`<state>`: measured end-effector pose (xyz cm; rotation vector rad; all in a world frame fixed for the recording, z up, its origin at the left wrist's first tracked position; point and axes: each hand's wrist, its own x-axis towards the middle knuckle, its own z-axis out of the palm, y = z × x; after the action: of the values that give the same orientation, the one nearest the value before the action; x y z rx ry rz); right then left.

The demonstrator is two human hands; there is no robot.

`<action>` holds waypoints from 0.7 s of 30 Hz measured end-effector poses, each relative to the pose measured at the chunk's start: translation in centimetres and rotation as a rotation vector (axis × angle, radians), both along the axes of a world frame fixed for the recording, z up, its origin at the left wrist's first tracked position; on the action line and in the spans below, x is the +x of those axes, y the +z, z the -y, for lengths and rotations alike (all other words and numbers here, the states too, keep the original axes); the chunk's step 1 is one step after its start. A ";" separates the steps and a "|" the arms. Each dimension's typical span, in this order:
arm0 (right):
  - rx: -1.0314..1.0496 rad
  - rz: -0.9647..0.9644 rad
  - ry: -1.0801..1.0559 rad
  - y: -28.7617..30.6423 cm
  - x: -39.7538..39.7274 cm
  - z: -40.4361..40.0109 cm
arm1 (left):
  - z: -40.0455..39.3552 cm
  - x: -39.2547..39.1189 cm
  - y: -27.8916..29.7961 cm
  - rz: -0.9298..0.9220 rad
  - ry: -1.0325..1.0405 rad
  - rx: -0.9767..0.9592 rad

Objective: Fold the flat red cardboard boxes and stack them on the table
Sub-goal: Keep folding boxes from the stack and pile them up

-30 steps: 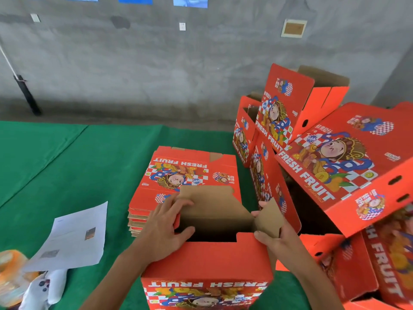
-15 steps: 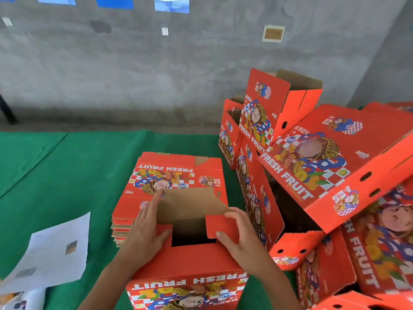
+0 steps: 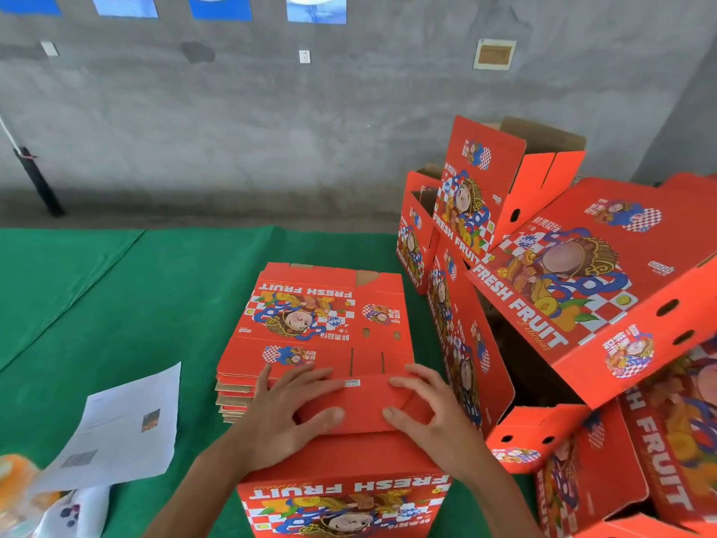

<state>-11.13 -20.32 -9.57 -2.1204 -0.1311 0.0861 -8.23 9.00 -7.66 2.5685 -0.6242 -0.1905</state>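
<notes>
Left hand (image 3: 285, 413) and right hand (image 3: 430, 411), fingers spread flat, pressing red cardboard box (image 3: 349, 471) flaps; uneven pressure likely to spring untucked flaps open.

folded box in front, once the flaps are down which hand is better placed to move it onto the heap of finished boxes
Probably the right hand. It presses the box's top flaps on the side nearest the pile of folded boxes, which stands at the right. The left hand sits toward the flat stack and would reach across.
</notes>
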 end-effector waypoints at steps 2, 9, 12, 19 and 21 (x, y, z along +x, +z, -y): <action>-0.072 0.010 0.013 0.1 0.0 -0.1 | 0.5 -0.1 -0.3 0.053 0.007 0.157; -0.422 0.073 -0.012 1.3 1.2 -1.8 | 2.2 0.0 -1.5 0.123 0.178 0.359; -0.386 0.047 -0.049 1.1 1.3 -1.9 | 2.4 0.2 -1.7 0.170 0.224 0.390; 0.140 -0.383 -0.375 1.4 0.7 0.2 | 3.1 0.5 -1.1 0.058 0.391 0.361; 0.103 -0.689 -0.342 0.6 0.2 1.7 | 2.9 0.6 -0.7 0.000 0.386 0.329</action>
<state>-10.92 -22.00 -8.99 -1.8707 0.6166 0.5798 -7.67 6.15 -8.33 2.9439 -0.0902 -0.1721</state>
